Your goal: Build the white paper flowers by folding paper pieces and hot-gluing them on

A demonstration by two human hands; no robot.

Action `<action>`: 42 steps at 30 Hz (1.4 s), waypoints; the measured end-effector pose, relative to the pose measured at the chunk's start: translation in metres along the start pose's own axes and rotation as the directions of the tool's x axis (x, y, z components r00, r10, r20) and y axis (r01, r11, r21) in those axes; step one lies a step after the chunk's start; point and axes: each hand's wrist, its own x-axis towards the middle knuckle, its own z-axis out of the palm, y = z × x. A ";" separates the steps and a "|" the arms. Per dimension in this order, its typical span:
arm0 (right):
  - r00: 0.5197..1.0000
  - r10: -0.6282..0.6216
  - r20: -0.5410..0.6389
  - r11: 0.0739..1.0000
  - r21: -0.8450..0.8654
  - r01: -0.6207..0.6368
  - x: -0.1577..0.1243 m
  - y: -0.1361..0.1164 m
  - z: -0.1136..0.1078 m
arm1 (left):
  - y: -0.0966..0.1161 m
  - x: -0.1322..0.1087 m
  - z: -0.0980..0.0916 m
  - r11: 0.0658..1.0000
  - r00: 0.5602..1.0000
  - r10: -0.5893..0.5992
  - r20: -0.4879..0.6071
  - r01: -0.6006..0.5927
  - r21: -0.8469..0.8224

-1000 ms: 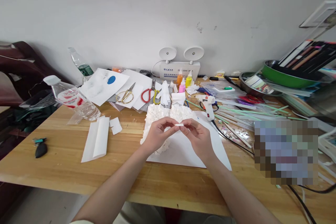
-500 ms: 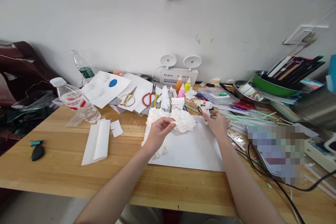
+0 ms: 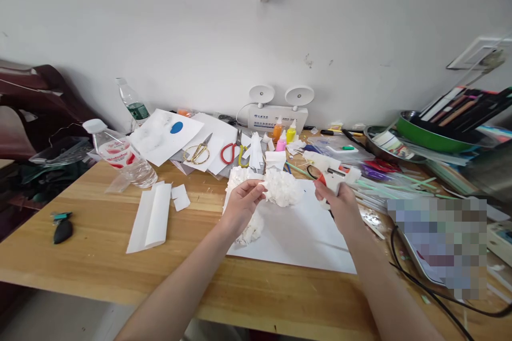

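My right hand [image 3: 341, 203] is wrapped round the handle of a white glue gun [image 3: 326, 164] with a red trigger, its nozzle pointing left. My left hand [image 3: 243, 206] is closed in a pinch on a small white paper piece, mostly hidden by the fingertips. Both hands are above a large white sheet of paper [image 3: 304, 240]. On the sheet's left and upper part are ruffled clumps of crumpled white paper [image 3: 282, 187], partly behind my left hand. Just beyond them lies a small folded white paper piece [image 3: 276, 159].
Gold-handled scissors [image 3: 197, 152] and red-handled pliers [image 3: 229, 154] lie at the back. Left are a water bottle [image 3: 124, 157], folded paper [image 3: 150, 218] and small paper squares [image 3: 181, 197]. Right are glue sticks [image 3: 372, 192], a blurred-out device [image 3: 438, 245] and a black cable [image 3: 408, 272].
My right hand has closed round the glue gun and lifted it off the table, turning it so the nozzle faces left. My left hand keeps its pinch. The view has shifted slightly.
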 end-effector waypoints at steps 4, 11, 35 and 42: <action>0.990 -0.023 0.141 0.967 0.254 -0.014 -0.016 -0.001 0.005 | -0.001 -0.001 0.002 1.000 0.999 0.009 -0.052 -0.008 0.010; 0.933 -0.061 0.355 0.959 0.279 -0.043 -0.035 0.001 0.010 | 0.001 -0.001 0.006 0.998 0.993 -0.049 -0.112 0.045 -0.044; 0.892 0.021 0.451 0.991 0.110 -0.079 -0.045 0.005 0.017 | -0.001 -0.002 0.007 0.995 0.993 -0.077 -0.091 0.071 -0.069; 0.901 -0.006 0.434 0.989 0.133 -0.058 -0.044 0.004 0.016 | 0.000 -0.003 0.007 0.993 0.994 -0.088 -0.072 0.082 -0.083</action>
